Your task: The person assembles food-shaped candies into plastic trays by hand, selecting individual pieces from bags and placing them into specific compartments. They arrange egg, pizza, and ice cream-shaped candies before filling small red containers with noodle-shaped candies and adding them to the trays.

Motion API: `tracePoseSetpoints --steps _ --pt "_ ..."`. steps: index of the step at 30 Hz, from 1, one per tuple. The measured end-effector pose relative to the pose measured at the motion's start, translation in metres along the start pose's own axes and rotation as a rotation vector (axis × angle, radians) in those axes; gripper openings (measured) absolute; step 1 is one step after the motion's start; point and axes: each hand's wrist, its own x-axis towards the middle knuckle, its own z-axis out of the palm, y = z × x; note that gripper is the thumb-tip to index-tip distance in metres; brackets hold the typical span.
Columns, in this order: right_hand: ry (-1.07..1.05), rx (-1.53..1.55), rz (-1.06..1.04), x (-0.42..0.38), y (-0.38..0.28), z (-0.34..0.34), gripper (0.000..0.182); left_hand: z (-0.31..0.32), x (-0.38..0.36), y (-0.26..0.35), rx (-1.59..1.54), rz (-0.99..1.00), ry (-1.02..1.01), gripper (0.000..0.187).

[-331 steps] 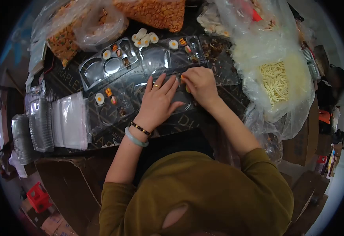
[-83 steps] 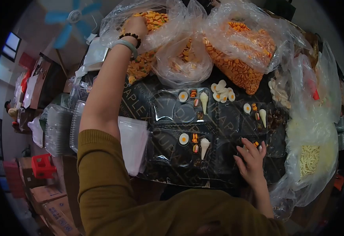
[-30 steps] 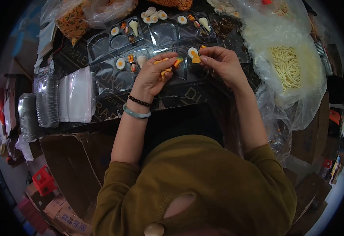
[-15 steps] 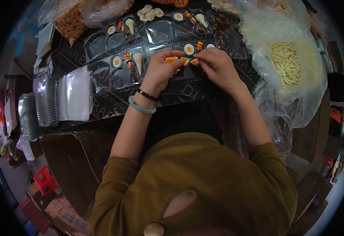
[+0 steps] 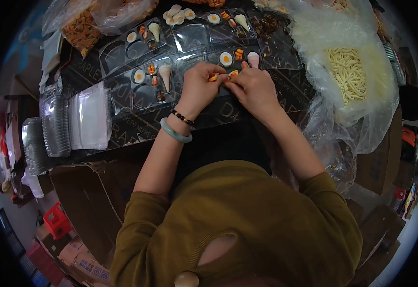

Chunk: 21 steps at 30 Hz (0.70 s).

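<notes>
Left hand (image 5: 198,87) fingers narrow, holding small orange pieces (image 5: 213,77). Right hand (image 5: 257,90) fingers narrow too, pinching a small yellow-red slice (image 5: 233,75); exact grip partly hidden. Fingertips almost meet, slice right there, over near edge of near right tray (image 5: 190,60).

That tray has an egg (image 5: 225,59), an orange stack (image 5: 239,53) and a pale cone (image 5: 253,59), all just beyond the hands; red piece (image 5: 244,65) by right fingers.

Near left tray (image 5: 122,93), left of left hand: egg, orange piece, red-and-white piece, cone, brown bit, all along its right part. Two more trays on far side, each with egg and cone. Loose eggs (image 5: 178,16) piled between those.

Right: clear bag of pale sticks (image 5: 346,76). Far left: bag of orange pieces (image 5: 80,32). Left: flat plastic sleeves (image 5: 89,117) beside stacked clear trays (image 5: 56,124). Beaded bracelet (image 5: 182,118) and green bangle (image 5: 176,131) on left wrist.
</notes>
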Motion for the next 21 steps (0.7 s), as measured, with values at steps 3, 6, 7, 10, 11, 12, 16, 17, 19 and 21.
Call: tracePoseSetpoints --steps 3,6,7,10,11,12,16,17,19,21 --pt "0.038 -0.040 -0.076 -0.002 0.010 -0.007 0.010 0.002 -0.003 0.002 0.050 0.021 -0.014 0.012" --pt "-0.022 -0.096 -0.118 0.002 0.019 -0.009 0.014 0.005 -0.004 0.001 0.126 0.045 -0.013 0.012" --pt "-0.055 -0.136 -0.119 0.004 0.020 -0.007 0.014 0.006 -0.003 0.001 0.155 0.059 -0.004 0.011" --pt "-0.050 -0.248 -0.118 0.005 0.022 0.002 0.013 0.012 -0.002 0.003 0.208 0.036 0.040 0.010" --pt "-0.031 -0.283 -0.118 0.005 0.022 0.004 0.013 0.014 -0.001 0.005 0.214 0.025 0.062 0.011" --pt "-0.043 -0.299 -0.095 0.006 0.020 0.005 0.012 0.015 -0.001 0.006 0.220 0.014 0.084 0.011" --pt "-0.044 -0.331 -0.035 0.007 0.013 0.008 0.010 0.015 0.005 0.013 0.201 -0.125 0.080 0.014" --pt "-0.033 -0.331 -0.031 0.007 0.013 0.009 0.010 0.016 0.006 0.012 0.194 -0.126 0.085 0.015" --pt "0.060 -0.241 -0.050 0.005 0.011 0.007 0.009 0.016 0.008 0.009 0.182 -0.128 0.099 0.018" --pt "0.069 -0.227 -0.063 0.008 0.011 0.008 0.010 0.014 0.008 0.008 0.167 -0.155 0.094 0.019"
